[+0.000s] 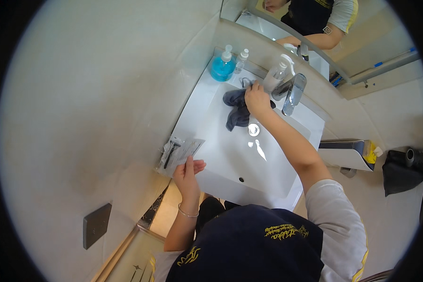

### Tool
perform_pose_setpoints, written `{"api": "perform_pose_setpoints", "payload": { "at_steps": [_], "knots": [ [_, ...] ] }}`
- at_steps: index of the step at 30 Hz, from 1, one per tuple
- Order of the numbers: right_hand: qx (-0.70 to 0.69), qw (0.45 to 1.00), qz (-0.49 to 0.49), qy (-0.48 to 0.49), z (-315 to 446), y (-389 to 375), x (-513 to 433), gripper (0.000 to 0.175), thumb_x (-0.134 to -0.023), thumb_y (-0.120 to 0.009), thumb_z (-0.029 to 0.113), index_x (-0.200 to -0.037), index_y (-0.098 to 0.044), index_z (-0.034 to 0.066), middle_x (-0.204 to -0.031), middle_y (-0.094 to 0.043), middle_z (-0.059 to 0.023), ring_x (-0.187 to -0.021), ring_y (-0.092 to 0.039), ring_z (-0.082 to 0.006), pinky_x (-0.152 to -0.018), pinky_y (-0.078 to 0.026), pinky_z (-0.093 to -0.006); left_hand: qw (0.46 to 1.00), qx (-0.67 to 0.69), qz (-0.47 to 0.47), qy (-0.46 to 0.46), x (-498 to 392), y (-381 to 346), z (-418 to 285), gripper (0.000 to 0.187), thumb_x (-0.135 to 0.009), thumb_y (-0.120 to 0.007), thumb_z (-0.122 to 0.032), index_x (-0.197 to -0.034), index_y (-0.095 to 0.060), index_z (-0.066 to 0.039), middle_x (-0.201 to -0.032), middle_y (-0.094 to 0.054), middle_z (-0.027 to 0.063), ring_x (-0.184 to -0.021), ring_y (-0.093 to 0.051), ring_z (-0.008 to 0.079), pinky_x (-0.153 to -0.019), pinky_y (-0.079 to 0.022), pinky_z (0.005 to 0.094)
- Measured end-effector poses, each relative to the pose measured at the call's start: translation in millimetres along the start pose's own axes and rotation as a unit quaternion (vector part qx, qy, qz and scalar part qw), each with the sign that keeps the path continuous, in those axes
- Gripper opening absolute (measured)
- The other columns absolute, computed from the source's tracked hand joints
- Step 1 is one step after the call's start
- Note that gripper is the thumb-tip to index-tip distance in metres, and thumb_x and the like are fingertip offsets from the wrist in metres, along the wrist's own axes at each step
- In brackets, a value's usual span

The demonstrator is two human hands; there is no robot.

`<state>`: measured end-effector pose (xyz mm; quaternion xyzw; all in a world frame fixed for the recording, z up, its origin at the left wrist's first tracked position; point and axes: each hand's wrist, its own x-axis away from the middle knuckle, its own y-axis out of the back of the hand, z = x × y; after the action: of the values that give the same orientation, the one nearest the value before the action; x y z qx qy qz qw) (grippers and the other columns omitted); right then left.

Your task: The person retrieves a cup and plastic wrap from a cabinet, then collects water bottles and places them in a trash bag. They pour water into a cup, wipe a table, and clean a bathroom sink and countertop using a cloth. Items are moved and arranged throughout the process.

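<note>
At the back of the white washbasin (215,116), my right hand (257,98) grips a dark grey cloth (238,118). Folds of the cloth hang into the basin, and my fingers reach the back ledge beside the bottles. My left hand (191,172) is over the front left corner of the counter, thumb up and fingers apart. Beside it is a clear plastic packet (172,155) holding a black, thin-handled item, perhaps a razor or comb, with a printed sheet partly overlapped by my thumb. I see nothing between the left thumb and fingers.
A blue liquid pump bottle (222,68), a small clear bottle (241,61) and a larger clear bottle (275,77) stand along the back ledge. A chrome faucet (293,94) rises right of them. A mirror (303,24) hangs behind, with a wall shelf (349,154) at right.
</note>
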<state>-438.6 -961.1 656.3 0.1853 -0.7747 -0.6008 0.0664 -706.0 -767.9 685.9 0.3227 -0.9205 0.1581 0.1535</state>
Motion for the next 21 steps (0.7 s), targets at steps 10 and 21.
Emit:
{"api": "perform_pose_setpoints", "payload": {
  "at_steps": [10, 21],
  "knots": [
    [-0.067, 0.993, 0.002, 0.097, 99.4, -2.3, -62.3, 0.050, -0.089, -0.057, 0.013, -0.136, -0.053, -0.0033, -0.152, -0.040, -0.0172, -0.098, -0.061, -0.0282, -0.066, -0.059, -0.0382, 1.000, -0.006, -0.009, 0.001, 5.5, 15.8, 6.9, 0.032, -0.103, -0.057, -0.021, -0.085, -0.065, 0.005, -0.079, -0.071, 0.0147, -0.068, -0.070, 0.0201, -0.068, -0.060, 0.0314],
    [-0.316, 0.927, -0.179, 0.091, 55.9, 8.5, -31.7, 0.032, -0.075, -0.066, 0.005, -0.106, -0.070, 0.0095, -0.129, -0.056, -0.0139, -0.109, -0.057, -0.0361, -0.088, -0.054, -0.0424, 0.999, 0.034, -0.021, -0.003, -10.5, 8.9, -4.8, 0.028, -0.103, -0.057, -0.024, -0.098, -0.064, 0.002, -0.090, -0.072, 0.0133, -0.076, -0.069, 0.0182, -0.073, -0.059, 0.0290]
  ]
}}
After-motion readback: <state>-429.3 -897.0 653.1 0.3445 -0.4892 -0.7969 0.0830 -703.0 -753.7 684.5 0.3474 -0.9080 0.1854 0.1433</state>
